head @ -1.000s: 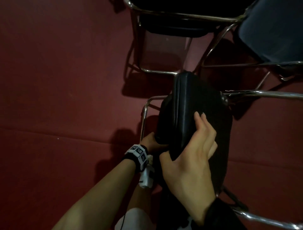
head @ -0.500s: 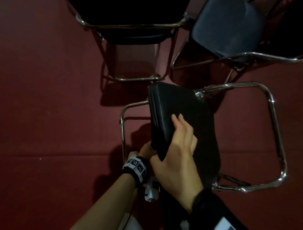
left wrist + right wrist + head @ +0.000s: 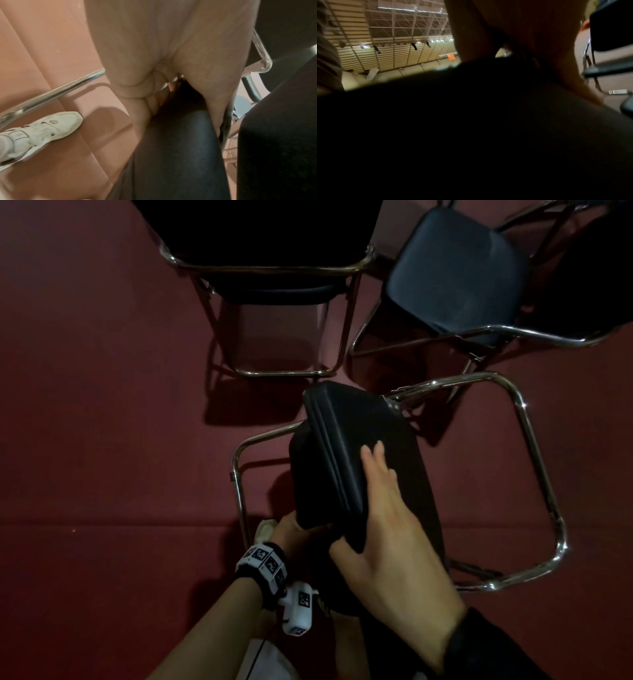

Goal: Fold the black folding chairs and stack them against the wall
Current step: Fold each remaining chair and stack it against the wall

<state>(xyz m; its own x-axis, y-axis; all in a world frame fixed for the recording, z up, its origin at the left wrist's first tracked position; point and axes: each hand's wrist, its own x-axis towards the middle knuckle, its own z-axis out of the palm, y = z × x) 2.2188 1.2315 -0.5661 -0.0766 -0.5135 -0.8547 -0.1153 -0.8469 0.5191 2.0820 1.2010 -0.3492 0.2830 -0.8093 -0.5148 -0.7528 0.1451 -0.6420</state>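
Note:
A black folding chair (image 3: 342,446) with chrome tubing (image 3: 534,460) stands partly folded on the red floor in front of me, its padded seat tipped up on edge. My left hand (image 3: 291,530) grips the near lower corner of the black padding, and in the left wrist view its fingers (image 3: 154,81) curl round the pad (image 3: 180,135). My right hand (image 3: 387,525) lies along the seat's right face with fingers stretched out and the thumb hooked round the near edge. In the right wrist view the dark pad (image 3: 471,121) fills most of the picture below my right hand (image 3: 522,40).
Two more black chairs stand unfolded just beyond: one straight ahead (image 3: 274,292), one at the upper right (image 3: 455,268), close to the held chair's chrome loop. My white shoe (image 3: 42,125) stands by the chair's left tube. Red carpet (image 3: 102,405) stretches to the left.
The held chair's seat has tilted so its far end leans left, and its chrome leg loop on the right has come fully into view. Both hands keep their hold.

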